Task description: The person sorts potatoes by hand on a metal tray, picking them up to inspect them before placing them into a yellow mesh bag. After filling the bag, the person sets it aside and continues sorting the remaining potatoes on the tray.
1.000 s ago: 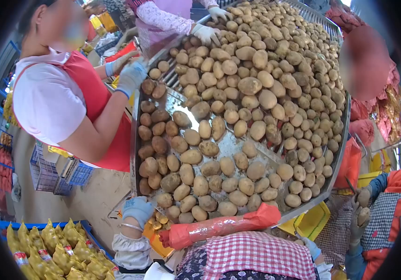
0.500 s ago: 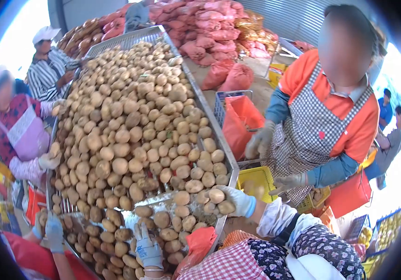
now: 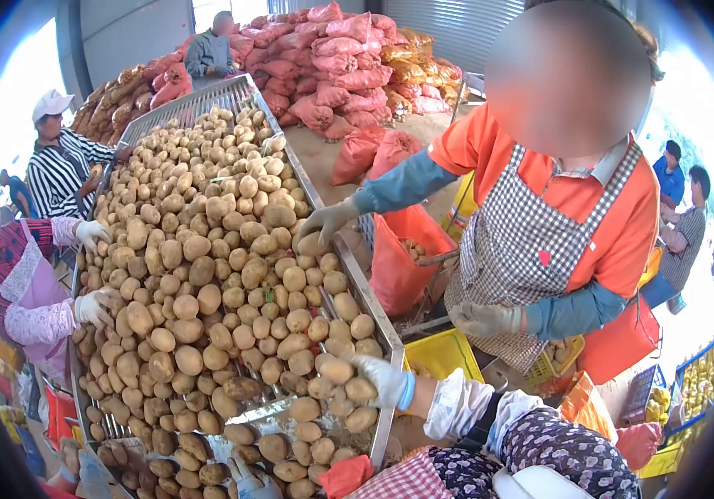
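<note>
A slatted metal sorting table point(image 3: 390, 337) carries a heap of potatoes point(image 3: 199, 274). Near its right edge, my right hand point(image 3: 386, 382), in a white and blue glove, is curled around a few potatoes point(image 3: 360, 390); one by the fingertips is blurred. At the bottom edge, my left hand point(image 3: 251, 481), in a similar glove, lies with fingers apart among potatoes at the table's near end; its wrist is cut off by the frame. A red sack point(image 3: 347, 476) lies between my two arms.
Across the right edge, a co-worker in an orange shirt point(image 3: 640, 224) reaches onto the heap. Other workers stand along the left. Beside the table are a yellow crate point(image 3: 444, 356) and an open red sack point(image 3: 403, 274). Filled sacks point(image 3: 349, 66) are stacked behind.
The view has shifted. My right hand has moved slightly inward over the table with potatoes. The orange-shirted co-worker's arm now extends onto the heap, and the left co-worker's hands rest on potatoes.
</note>
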Motion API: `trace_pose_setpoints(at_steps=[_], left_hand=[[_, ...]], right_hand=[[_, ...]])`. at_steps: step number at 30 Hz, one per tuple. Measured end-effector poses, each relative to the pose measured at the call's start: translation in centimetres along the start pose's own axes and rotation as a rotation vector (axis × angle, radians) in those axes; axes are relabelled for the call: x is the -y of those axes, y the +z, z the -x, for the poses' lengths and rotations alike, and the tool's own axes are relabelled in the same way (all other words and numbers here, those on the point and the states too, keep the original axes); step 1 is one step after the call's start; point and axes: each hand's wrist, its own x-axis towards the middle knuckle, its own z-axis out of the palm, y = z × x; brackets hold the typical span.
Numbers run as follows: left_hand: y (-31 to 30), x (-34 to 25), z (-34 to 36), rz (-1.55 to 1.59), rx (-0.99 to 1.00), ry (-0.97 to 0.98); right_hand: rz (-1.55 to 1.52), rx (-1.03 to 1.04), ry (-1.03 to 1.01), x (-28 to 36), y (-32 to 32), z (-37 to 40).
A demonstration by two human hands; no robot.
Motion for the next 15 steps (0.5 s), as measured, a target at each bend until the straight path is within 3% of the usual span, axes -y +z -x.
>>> trace_pose_setpoints(at_steps=[1,3,4,7,9,11,13,14,15], left_hand=[[0.0,0.1,-0.1,0.002,-0.005,0.000],[0.0,0.2,-0.2,-0.034,-0.004,-0.002],[0.0,0.2,-0.2,-0.054,0.001,-0.006],[0.5,0.3,-0.6,-0.112,0.015,-0.019],[1.3,0.8,-0.7,-0.126,-0.018,-0.025],[2.2,1.3,-0.6,-0.142,-0.051,-0.035],[3.2,1.8,-0.3,-0.130,-0.146,-0.015],[3.1,1.5,-0.4,-0.130,-0.146,-0.028],[2.7,1.2,-0.4,-0.136,-0.123,-0.035]], right_hand=[[0.137,-0.051,-0.021,-1.1,0.0,-0.3],[0.160,0.155,0.172,-3.3,-3.0,-2.4],[0.253,0.158,0.062,-4.4,-3.5,-2.5],[0.098,0.010,0.255,-3.5,-2.6,-4.5],[0.180,-0.005,0.220,-0.8,-0.9,-5.0],[0.712,0.296,-0.123,2.7,-0.6,-5.3],[0.219,-0.080,0.043,9.3,1.3,-6.9],[0.004,0.082,0.049,13.7,-1.3,-9.3],[-0.101,0.074,-0.151,18.0,-3.6,-12.0]])
